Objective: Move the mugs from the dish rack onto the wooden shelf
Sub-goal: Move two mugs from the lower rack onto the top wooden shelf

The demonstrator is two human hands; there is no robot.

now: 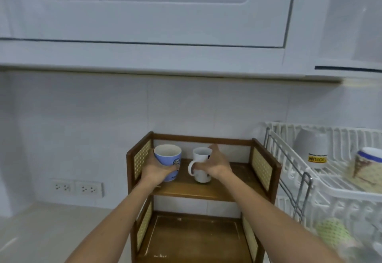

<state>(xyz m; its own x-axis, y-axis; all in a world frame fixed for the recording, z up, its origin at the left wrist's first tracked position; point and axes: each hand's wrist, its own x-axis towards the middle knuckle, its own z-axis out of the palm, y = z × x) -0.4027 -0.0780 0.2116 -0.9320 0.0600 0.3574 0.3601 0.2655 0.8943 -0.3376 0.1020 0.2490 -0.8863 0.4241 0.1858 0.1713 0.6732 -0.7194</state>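
Both forearms stretch out from the bottom of the view toward the wooden shelf (206,190), which sits on the pale worktop (41,231) against the tiled wall. My left hand (157,169) has its grip wrapped around the lower part of the blue mug (168,156), the one with the spiral print. That mug is upright at the left end of the upper shelf board, right by the cane side panel. My right hand (215,164) is on the white mug (201,164), fingers curled round the far side and thumb near the handle, which points left. It stands upright on the same board, just beside the blue one but not touching it. Can't tell how hard either grip is pressing.

Over on the right is the white dish rack (330,182), with a white cup (312,147) upside down in it and a patterned mug (370,165) tipped on its side, kinda blurry.
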